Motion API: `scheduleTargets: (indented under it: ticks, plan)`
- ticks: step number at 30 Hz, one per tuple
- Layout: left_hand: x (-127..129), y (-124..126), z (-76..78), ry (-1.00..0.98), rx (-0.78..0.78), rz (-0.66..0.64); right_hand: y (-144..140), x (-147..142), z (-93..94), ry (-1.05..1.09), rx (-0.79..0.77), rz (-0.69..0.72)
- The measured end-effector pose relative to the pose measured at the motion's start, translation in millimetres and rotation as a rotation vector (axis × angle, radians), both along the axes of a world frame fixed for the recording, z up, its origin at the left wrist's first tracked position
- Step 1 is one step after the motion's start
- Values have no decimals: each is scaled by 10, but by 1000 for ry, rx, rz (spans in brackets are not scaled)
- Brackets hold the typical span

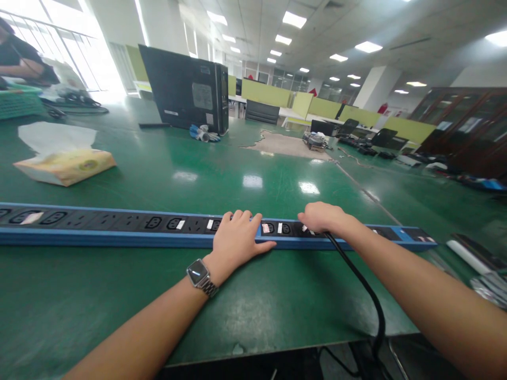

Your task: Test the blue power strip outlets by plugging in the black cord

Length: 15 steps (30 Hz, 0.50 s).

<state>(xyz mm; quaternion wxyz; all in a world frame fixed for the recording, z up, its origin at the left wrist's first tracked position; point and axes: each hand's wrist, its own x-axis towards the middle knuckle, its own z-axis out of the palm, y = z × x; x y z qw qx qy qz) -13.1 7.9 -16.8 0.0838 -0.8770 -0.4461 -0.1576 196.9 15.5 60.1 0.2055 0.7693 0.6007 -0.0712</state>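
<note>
A long blue power strip (99, 227) with black sockets and small white labels lies across the green table. My left hand (236, 237), a watch on its wrist, rests flat on top of the strip near its middle, pressing on it. To the right, my right hand (322, 217) is closed over a plug on the strip. A black cable (362, 287) runs from under that hand, across the table and over the front edge. The plug itself is hidden by my fingers.
A tissue pack (65, 164) lies at the left. A black computer tower (186, 92) stands at the back, with a blue and white item (204, 133) beside it. A person (19, 55) sits far left by a green basket (19, 100). Tools lie at the right edge (475, 258).
</note>
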Motion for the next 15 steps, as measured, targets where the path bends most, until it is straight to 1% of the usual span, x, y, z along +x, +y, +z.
scheduleTargets:
  ticks: [5, 7, 10, 15]
  plan:
    - [4, 2, -3, 6, -3, 7, 10, -29, -34, 55, 26, 9]
    - [3, 2, -3, 8, -3, 2, -11, -77, -32, 36, 46, -3]
    - [-1, 2, 0, 0, -1, -5, -72, -172, -37, -6, 65, 19]
    - [-1, -9, 5, -7, -15, 4, -220, -366, -95, -31, 179, 88]
